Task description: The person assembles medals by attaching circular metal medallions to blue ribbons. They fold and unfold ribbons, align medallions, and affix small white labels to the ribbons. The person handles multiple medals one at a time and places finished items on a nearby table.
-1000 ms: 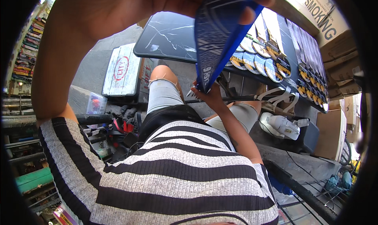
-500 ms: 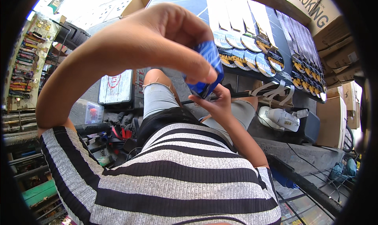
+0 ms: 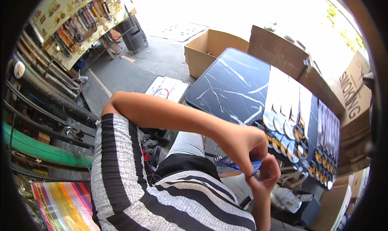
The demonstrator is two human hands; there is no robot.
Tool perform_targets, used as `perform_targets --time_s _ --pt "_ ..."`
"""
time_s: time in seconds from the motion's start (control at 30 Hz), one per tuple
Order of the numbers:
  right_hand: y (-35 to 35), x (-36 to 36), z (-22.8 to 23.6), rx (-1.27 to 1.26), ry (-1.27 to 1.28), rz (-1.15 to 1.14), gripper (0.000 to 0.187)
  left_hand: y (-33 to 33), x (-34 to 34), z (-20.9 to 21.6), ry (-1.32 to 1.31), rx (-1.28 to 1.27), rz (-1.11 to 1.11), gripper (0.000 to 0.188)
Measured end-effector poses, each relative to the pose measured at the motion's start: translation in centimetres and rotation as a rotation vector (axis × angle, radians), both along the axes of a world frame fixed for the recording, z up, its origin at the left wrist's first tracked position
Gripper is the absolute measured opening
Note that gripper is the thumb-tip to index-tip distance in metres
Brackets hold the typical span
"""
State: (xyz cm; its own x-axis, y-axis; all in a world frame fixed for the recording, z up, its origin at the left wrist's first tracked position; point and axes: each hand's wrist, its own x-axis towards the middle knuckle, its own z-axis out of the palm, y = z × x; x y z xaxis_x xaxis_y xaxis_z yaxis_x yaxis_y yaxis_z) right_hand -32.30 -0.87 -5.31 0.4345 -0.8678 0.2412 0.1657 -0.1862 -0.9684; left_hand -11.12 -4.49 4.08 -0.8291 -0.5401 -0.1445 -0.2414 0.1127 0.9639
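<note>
My left hand (image 3: 247, 144) is closed, thumb and fingers pinched on a blue printed strip (image 3: 255, 166) that looks like a folded ribbon. Curled round the other side of it is my right hand (image 3: 266, 175), thumb and fingers touching or nearly touching the left ones. Pale printing shows on the part that sticks out to the left, below my left forearm. What lies between the fingers is mostly hidden. Just beyond my hands, round medals (image 3: 279, 128) with white ribbons (image 3: 283, 83) lie in overlapping rows on a dark marbled table (image 3: 230, 85).
More medals (image 3: 319, 170) with grey ribbons (image 3: 328, 126) lie at the table's right. An open cardboard box (image 3: 216, 45) stands behind it, with more cartons (image 3: 279, 49) farther right. A white-topped case (image 3: 167, 88) sits left of the table. Racks of pipes (image 3: 48, 85) line the left.
The view has swung left, showing more floor and table. My hands have come together over the blue strip, lower and farther right in view; the left forearm now stretches across.
</note>
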Motion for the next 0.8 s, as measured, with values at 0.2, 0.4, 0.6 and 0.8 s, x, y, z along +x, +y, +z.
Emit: perform_targets --time_s 0.2,0.4,0.6,0.8 --pt "-0.9 0.7 1.7 -0.196 0.374 0.054 0.037 0.9 2.2 -1.7 -0.114 -0.348 0.069 0.025" --pt "-1.4 1.3 1.9 -0.205 0.503 0.069 0.028 2.0 3.6 -4.0 -0.157 -0.474 0.231 0.032" --pt "-2.0 0.2 2.1 -0.193 0.524 0.115 0.037 2.5 3.7 -5.8 -0.044 -0.494 0.302 0.028" --pt "-2.6 -0.7 2.7 -0.284 0.506 0.166 0.038 2.3 2.6 -6.6 0.13 -0.398 0.303 0.031"
